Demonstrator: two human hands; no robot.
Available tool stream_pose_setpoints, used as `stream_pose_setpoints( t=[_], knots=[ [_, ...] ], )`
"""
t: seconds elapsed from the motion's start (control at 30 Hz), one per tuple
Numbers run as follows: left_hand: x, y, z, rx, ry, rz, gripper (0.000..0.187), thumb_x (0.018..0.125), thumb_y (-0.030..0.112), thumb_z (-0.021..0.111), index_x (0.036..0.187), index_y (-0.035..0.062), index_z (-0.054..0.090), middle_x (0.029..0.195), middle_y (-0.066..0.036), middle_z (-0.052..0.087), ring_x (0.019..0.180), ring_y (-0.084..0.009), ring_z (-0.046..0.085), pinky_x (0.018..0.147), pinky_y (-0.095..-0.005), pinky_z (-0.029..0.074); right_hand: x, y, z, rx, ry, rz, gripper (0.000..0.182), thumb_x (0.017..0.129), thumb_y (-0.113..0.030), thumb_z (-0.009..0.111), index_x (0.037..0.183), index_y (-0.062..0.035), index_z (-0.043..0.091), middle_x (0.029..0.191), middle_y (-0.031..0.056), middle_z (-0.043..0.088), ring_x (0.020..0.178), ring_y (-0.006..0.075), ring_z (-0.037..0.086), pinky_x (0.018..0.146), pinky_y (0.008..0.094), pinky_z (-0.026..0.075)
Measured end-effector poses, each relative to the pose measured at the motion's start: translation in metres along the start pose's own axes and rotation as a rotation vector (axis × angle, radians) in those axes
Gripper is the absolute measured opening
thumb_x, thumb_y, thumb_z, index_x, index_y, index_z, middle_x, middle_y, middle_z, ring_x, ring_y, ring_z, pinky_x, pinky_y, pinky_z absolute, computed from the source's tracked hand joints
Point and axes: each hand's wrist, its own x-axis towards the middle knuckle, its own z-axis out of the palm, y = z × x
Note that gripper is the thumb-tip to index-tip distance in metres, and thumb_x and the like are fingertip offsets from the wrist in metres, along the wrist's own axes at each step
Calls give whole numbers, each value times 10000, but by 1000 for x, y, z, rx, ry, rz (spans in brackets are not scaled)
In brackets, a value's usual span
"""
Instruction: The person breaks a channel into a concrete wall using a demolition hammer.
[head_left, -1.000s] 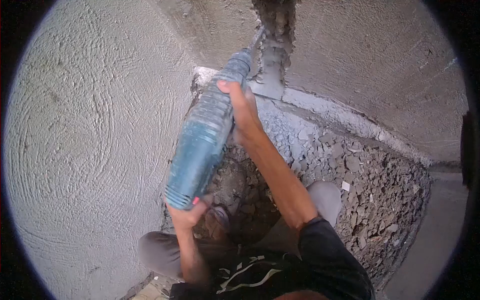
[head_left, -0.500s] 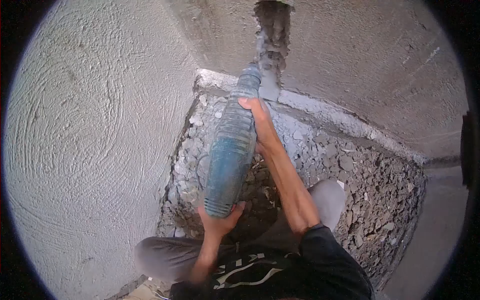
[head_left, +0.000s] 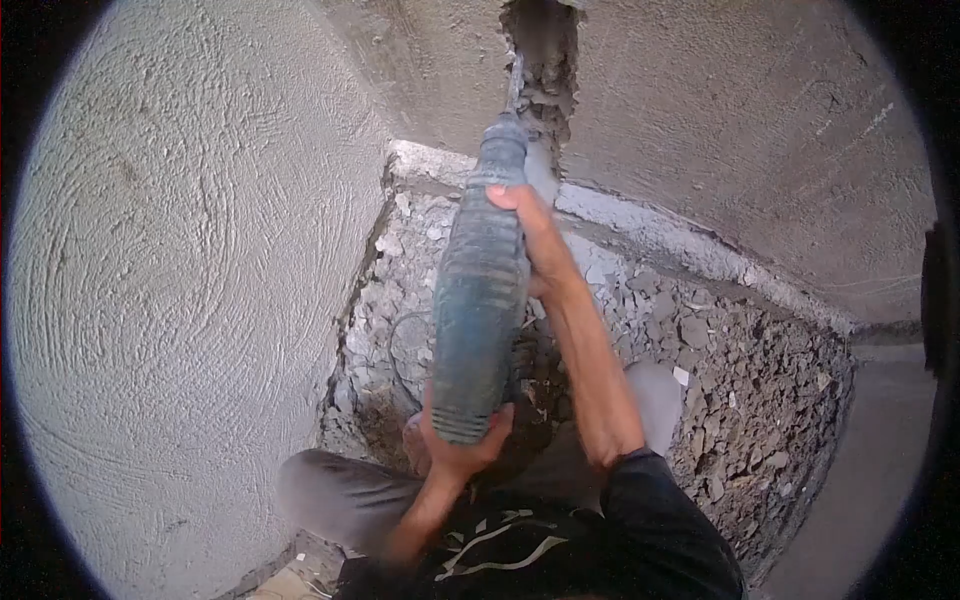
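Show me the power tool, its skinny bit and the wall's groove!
Power tool (head_left: 482,290): head view, middle of its body.
Skinny bit (head_left: 514,88): head view, its shaft.
Groove (head_left: 551,85): head view, its rough middle.

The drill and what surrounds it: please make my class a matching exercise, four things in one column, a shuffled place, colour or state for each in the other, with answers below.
Column one
1. Drill
2. Left hand
3. Right hand
4. Rubble

Column two
A. At the drill's rear end
B. In many small broken pieces
C. Dusty blue-green
D. Gripping the drill's front half

Right pairs: 1-C, 2-A, 3-D, 4-B
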Motion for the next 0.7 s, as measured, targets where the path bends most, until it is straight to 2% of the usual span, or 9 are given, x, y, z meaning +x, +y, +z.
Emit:
stream_pose_setpoints(
  t=[0.07,0.17,0.27,0.37,0.43,0.5,0.57,0.63,0.7],
  knots=[
    [7,-18,-10,2,18,-32,550,700,125,852,1137,-16,551,866,-56,671,696,-122,611,653,-281,518,6,1,13,-16,25,-33,466,806,-299,693,1112,10,526,956,96,590,813,188,604,730,348,509],
    [25,-11,-35,-244,161,-244,544,654,86,867,1123,-26,615,949,-46,695,805,-103,627,688,-262,515,13,7,36,-31,77,-76,470,818,-317,694,1117,12,539,945,92,600,801,184,607,717,341,523],
    [44,-6,-65,-133,61,-256,538,638,56,852,1125,-26,641,1009,-62,701,871,-123,637,727,-280,522,22,10,49,36,103,-110,477,815,-306,695,1125,16,530,951,97,585,836,190,603,743,336,515],
    [49,-26,-70,-121,96,-231,525,628,32,822,1120,-34,653,1051,-77,702,928,-167,648,807,-316,520,29,14,56,42,145,-102,468,810,-286,704,1114,24,529,955,103,568,859,200,602,752,350,523],
    [52,-38,-68,-124,98,-245,535,626,25,813,1131,-37,648,1056,-82,702,941,-178,649,836,-324,516,33,18,55,52,177,-148,649,743,-273,765,1168,93,438,981,156,569,826,222,612,691,355,535],
    [57,-48,-69,-327,126,-203,546,617,4,794,1141,-40,646,1060,-85,700,950,-181,649,857,-327,508,37,23,57,27,210,-134,674,742,-268,766,1183,104,419,996,171,563,835,229,614,703,357,540],
    [61,-48,-72,-349,118,-233,549,617,-8,781,1147,-42,644,1076,-85,696,961,-184,647,866,-326,504,43,25,57,2,241,-126,700,740,-264,768,1198,116,399,1012,186,557,844,237,616,715,359,546],
    [67,-45,-70,-484,133,-209,557,619,-41,728,1169,-43,636,1117,-86,681,985,-191,638,879,-311,490,50,27,54,12,155,-117,795,722,-279,778,1244,142,351,1064,223,537,889,263,621,746,374,555],
    [70,-39,-74,-457,113,-263,580,614,18,712,1186,-40,630,1104,-75,676,958,-195,633,869,-308,490,54,31,54,-21,203,-94,838,707,-290,788,1256,153,337,1086,236,529,912,274,621,752,379,558]
  ],
)
